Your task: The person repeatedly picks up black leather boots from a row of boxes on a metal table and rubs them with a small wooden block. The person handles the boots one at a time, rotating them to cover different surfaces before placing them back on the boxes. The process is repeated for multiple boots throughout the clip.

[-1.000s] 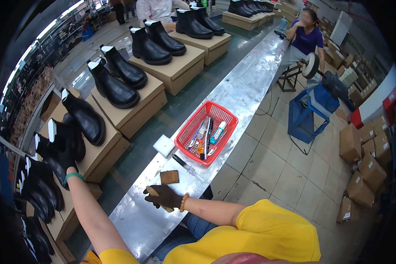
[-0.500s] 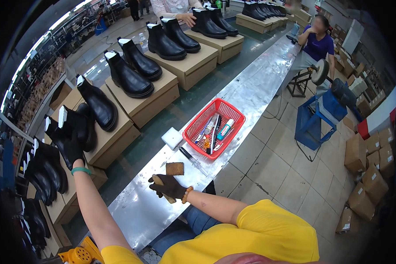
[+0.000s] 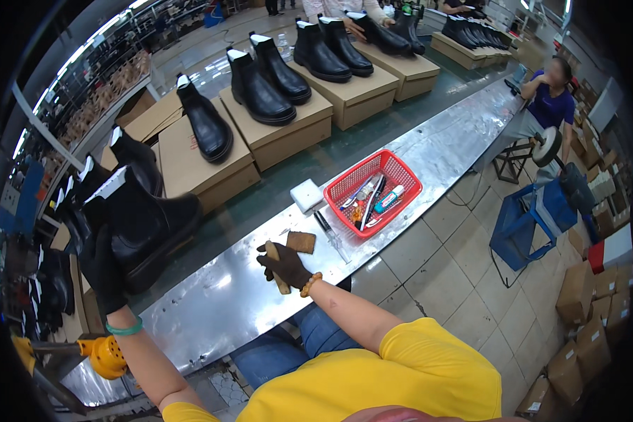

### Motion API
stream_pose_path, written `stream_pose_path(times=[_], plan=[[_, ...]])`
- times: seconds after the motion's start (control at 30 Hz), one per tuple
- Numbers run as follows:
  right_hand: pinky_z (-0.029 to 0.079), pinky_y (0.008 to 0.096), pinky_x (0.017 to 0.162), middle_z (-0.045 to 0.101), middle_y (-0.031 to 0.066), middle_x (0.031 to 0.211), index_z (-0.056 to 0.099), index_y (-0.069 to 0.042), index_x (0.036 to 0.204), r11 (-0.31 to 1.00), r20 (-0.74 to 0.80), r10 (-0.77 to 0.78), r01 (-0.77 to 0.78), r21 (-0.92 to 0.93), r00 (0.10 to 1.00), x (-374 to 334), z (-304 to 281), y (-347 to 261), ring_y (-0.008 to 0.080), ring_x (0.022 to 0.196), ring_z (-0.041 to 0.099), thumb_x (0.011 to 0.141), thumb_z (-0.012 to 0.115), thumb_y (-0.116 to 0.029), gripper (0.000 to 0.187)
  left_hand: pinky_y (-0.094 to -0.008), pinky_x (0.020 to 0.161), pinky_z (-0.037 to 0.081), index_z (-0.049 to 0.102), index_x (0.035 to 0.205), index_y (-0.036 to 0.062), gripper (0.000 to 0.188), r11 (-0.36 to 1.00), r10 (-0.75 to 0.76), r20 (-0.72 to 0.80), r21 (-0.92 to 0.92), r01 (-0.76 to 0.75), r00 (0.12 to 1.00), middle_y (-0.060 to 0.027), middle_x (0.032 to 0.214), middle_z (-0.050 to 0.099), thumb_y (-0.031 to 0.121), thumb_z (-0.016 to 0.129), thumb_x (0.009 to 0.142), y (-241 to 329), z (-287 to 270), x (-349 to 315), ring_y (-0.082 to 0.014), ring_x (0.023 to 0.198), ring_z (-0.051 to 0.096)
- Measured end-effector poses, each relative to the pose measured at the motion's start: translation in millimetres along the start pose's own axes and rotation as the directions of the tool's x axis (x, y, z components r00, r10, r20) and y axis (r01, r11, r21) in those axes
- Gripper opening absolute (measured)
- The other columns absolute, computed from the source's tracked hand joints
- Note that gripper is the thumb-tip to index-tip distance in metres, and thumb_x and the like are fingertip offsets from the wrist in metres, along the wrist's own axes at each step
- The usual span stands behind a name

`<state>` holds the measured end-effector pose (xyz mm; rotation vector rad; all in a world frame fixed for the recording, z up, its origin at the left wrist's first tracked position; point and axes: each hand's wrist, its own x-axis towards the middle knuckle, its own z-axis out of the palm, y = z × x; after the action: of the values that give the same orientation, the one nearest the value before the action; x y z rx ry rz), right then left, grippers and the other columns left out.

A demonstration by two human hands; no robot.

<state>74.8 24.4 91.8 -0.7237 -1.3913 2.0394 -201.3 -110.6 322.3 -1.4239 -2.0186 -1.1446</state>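
Steel workbench [image 3: 429,151]: long, polished, running diagonally from lower left to upper right; bears all smaller items below.

Cardboard boxes [image 3: 278,137]: row beyond the bench, each carrying black ankle boots.

Black boot [image 3: 148,221]: lifted off the row, held above the bench's left part, sole angled down. Risk: judged top-heavy in a one-handed hold; a loosened grasp would drop it onto the steel.

Left hand [image 3: 105,271]: dark-gloved, fingers wrapped around the boot's heel end.

Red mesh basket [image 3: 373,193]: on the bench, holding pens and small tubes.

Right hand [image 3: 285,264]: dark-gloved, fingers curled about a wooden-handled tool [image 3: 278,271] resting on the bench. Risk: the tool could scuff the leather if brought in at a poor angle.

White block [image 3: 307,195]: just beside the basket.

Brown pad [image 3: 301,242]: flat, near the right hand.
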Motion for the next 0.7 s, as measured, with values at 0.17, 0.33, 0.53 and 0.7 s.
stream_pose_path(times=[0.17, 0.33, 0.53, 0.7], plan=[[0.049, 0.0258, 0.049, 0.058, 0.0049, 0.077, 0.054, 0.0, 0.111, 0.998, -0.033, 0.001, 0.002, 0.069, 0.999, 0.2, 2.8, 4.8, 0.012, 0.053, 0.058, 0.086, 0.061, -0.024, 0.034, -0.0286, 0.079, 0.044, 0.065, 0.093, -0.0052, 0.021, 0.902, -0.305, 0.226, -0.244, 0.357, 0.925, -0.0098, 0.089, 0.065, 0.013, 0.059, 0.083, 30.7, -27.9, -30.0, -0.017, 0.083, 0.058], [0.049, 0.0269, 0.048, 0.058, 0.0048, 0.081, 0.054, -0.003, 0.108, 0.98, -0.058, 0.051, -0.039, 0.195, 0.997, -6.7, 1.0, -4.7, 0.0131, 0.057, 0.058, 0.086, 0.061, -0.025, 0.032, -0.0274, 0.073, 0.046, 0.066, 0.095, -0.0053, 0.028, 0.801, -0.369, 0.581, -0.197, 0.565, 0.726, -0.0105, 0.083, 0.066, 0.013, 0.065, 0.075, 72.5, -34.0, -43.8, -0.0147, 0.076, 0.06], [0.049, 0.026, 0.048, 0.063, 0.0091, 0.088, 0.05, 0.0, 0.118, 0.962, 0.048, -0.035, 0.021, 0.273, 0.998, -17.8, 9.5, -69.5, 0.0129, 0.055, 0.057, 0.086, 0.062, -0.024, 0.042, -0.0284, 0.075, 0.046, 0.064, 0.1, -0.0043, 0.03, 0.801, -0.054, 0.748, -0.363, 0.476, 0.661, -0.0099, 0.088, 0.066, 0.007, 0.064, 0.072, 91.9, -40.3, -43.6, -0.0147, 0.082, 0.06], [0.048, 0.0247, 0.049, 0.061, 0.0109, 0.1, 0.046, -0.003, 0.126, 0.982, 0.383, -0.162, 0.111, 0.153, 0.909, -32.6, 13.8, -131.4, 0.0112, 0.057, 0.057, 0.083, 0.063, -0.02, 0.049, -0.0338, 0.082, 0.045, 0.062, 0.107, -0.0005, 0.036, 0.919, 0.228, 0.519, -0.394, -0.006, 0.824, -0.0121, 0.094, 0.065, 0.003, 0.061, 0.071, 105.2, -19.3, -36.0, -0.0256, 0.09, 0.06]])
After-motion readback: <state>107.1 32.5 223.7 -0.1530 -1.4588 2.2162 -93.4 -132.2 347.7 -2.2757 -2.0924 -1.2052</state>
